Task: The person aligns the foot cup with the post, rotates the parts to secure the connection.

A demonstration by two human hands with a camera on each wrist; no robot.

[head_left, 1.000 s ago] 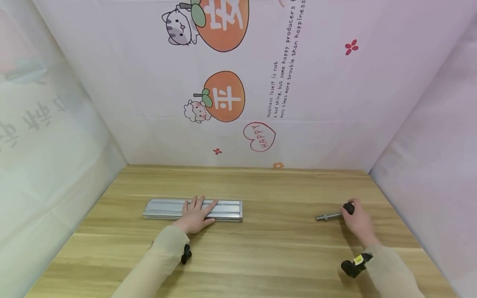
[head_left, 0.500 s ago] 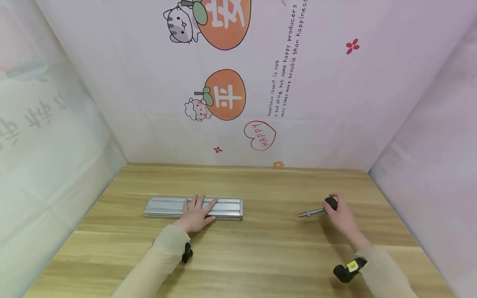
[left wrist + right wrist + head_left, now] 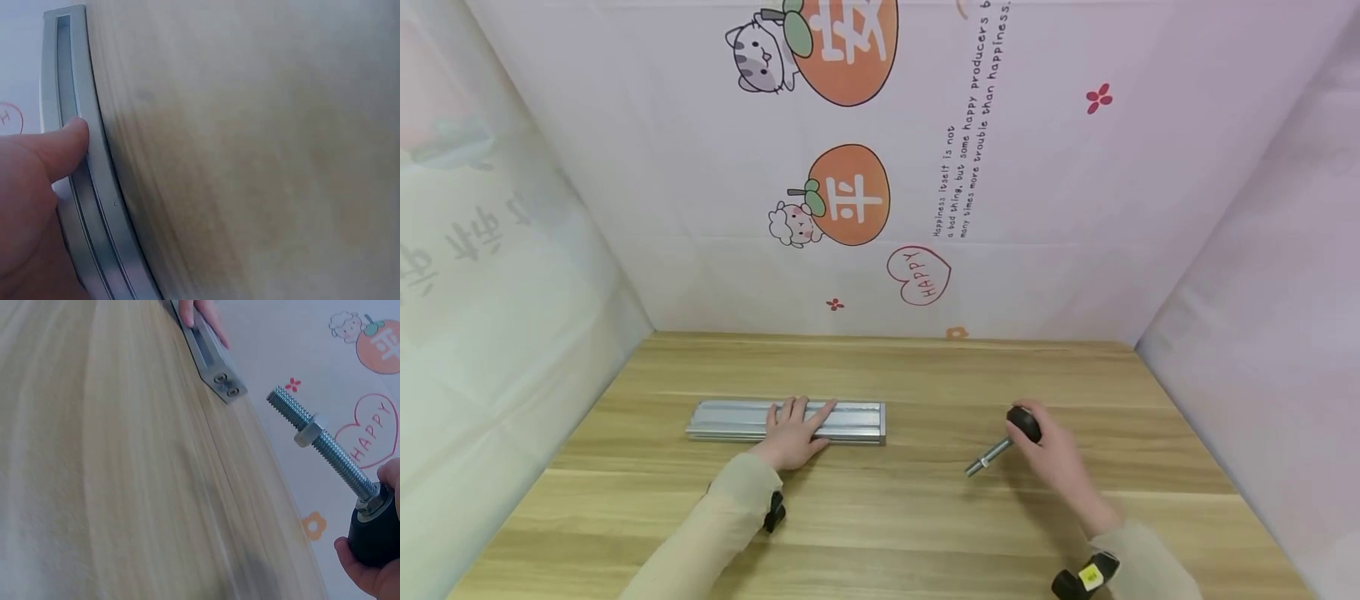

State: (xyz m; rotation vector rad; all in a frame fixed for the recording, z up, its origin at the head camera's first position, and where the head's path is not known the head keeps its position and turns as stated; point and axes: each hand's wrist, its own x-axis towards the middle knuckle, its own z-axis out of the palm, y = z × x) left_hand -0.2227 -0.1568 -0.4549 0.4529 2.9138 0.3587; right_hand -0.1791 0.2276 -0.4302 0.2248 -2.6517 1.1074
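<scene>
Threaded bolt gripped by right hand, aluminium rail under flat left hand.

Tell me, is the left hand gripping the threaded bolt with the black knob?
No, the right hand grips the bolt; the left hand rests flat on the aluminium rail.

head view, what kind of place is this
Probably a small staged work booth, not a real workshop: a wooden table boxed in by cartoon-printed sheeting, with only an aluminium rail and a threaded levelling foot.
</scene>
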